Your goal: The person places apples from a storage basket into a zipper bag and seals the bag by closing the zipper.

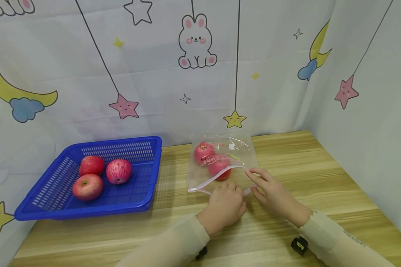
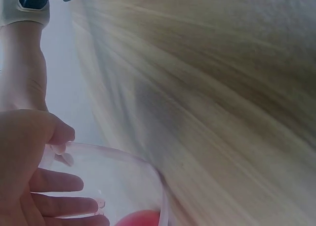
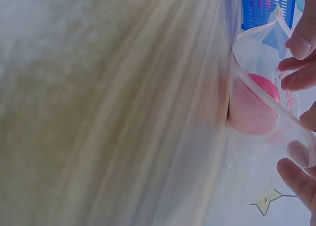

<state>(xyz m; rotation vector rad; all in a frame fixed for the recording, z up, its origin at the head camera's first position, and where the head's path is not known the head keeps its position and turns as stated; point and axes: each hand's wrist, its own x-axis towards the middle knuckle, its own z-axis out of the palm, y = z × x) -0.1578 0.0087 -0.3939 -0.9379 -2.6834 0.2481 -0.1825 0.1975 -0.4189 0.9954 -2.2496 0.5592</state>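
A clear zip bag [image 1: 195,170] with red print lies on the table, its white-edged mouth spread toward me. Two red apples are inside, one farther back [image 1: 204,154] and one nearer the mouth [image 1: 217,168]. My left hand [image 1: 224,204] is at the mouth, over its lower edge; the left wrist view shows its fingers [image 2: 61,205] stretched out, holding nothing. At the mouth's right end, my right hand [image 1: 275,194] pinches the bag's edge between thumb and fingers. In the right wrist view, one apple [image 3: 254,107] shows through the plastic.
To the left stands a blue plastic basket [image 1: 155,159] holding three apples [image 1: 88,186]. The wooden table [image 1: 287,155] meets a patterned cloth [image 1: 160,74] behind and at the right. Dark straps [image 1: 299,245] are at both wrists.
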